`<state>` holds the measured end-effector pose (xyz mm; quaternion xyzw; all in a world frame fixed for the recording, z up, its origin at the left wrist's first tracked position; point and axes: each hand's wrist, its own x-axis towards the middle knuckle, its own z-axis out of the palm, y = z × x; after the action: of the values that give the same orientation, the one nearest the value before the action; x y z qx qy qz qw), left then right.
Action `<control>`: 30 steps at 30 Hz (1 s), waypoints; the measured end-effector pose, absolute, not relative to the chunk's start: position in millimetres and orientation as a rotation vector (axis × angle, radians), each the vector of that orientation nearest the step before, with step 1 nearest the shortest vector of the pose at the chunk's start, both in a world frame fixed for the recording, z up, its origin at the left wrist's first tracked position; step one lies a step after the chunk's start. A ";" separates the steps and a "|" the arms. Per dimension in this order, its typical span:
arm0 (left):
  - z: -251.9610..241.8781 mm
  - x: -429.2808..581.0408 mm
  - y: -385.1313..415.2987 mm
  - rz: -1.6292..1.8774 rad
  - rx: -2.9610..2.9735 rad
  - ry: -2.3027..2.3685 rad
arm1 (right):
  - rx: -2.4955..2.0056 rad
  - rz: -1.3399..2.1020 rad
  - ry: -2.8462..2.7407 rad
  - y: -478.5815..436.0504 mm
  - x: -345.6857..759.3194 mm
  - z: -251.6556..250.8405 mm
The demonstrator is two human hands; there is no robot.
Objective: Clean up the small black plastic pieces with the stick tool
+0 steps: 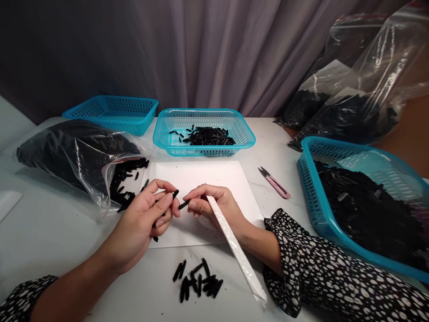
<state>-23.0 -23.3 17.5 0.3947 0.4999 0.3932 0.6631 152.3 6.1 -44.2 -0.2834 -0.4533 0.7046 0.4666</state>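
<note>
Because both hands are raised over the white sheet (231,176), we see the small black pieces standing out against a pale ground, which probably makes them easier to judge. The left hand (144,223) has its thumb and fingers pinched together on one black piece (175,194); more dark bits show beneath its fingers, perhaps kept there as a small reserve, though we cannot tell how many. The right hand (229,208) pinches another black piece (184,204) between thumb and forefinger, its end towards the left fingers. A white wrapped stick (236,248) lies across that hand by the base of the forefinger and slants to the near right, apparently parked so the fingertips stay free.

Near us, a loose pile (209,286) of similar pieces sits on the table, within short reach. To the left, a clear bag (67,147) lies on its side, its mouth turned towards the work, with pieces spilling out. Beyond the sheet, the middle basket (204,111) holds a modest heap; the right basket (304,179) is much fuller. Pink-handled snips (276,183) rest between sheet and right basket, seemingly aside but handy.
</note>
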 end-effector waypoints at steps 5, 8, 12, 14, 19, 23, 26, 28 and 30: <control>19.6 -22.9 -24.6 0.917 0.869 1.155 | -0.717 1.728 -1.098 5.9 152.7 -42.8; 17.6 -23.6 -24.7 0.905 0.918 1.165 | -0.748 1.713 -1.096 5.7 152.9 -42.5; 13.6 -24.7 -24.0 0.884 1.020 1.181 | -0.756 1.702 -1.109 5.6 153.3 -43.0; 12.5 -24.9 -23.7 0.878 1.055 1.180 | -0.743 1.700 -1.118 5.6 153.8 -43.4; 12.2 -25.2 -23.9 0.869 1.091 1.184 | -0.727 1.695 -1.141 5.5 153.9 -44.4; 11.6 -24.9 -23.9 0.869 1.114 1.183 | -0.715 1.706 -1.050 4.1 152.9 -42.8; 11.7 -24.1 -24.5 0.860 1.140 1.178 | -0.653 1.789 -0.905 2.7 153.0 -39.3; 12.2 -23.5 -25.7 0.840 1.164 1.185 | -0.667 1.819 -0.892 1.7 153.0 -36.4; 12.5 -23.2 -27.3 0.813 1.200 1.208 | -0.736 1.803 -0.940 0.3 152.6 -34.0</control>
<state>-23.2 -27.3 12.5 0.5148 0.5184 0.3487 0.5870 152.6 0.3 -34.0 -0.3005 -0.3837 0.7358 0.4703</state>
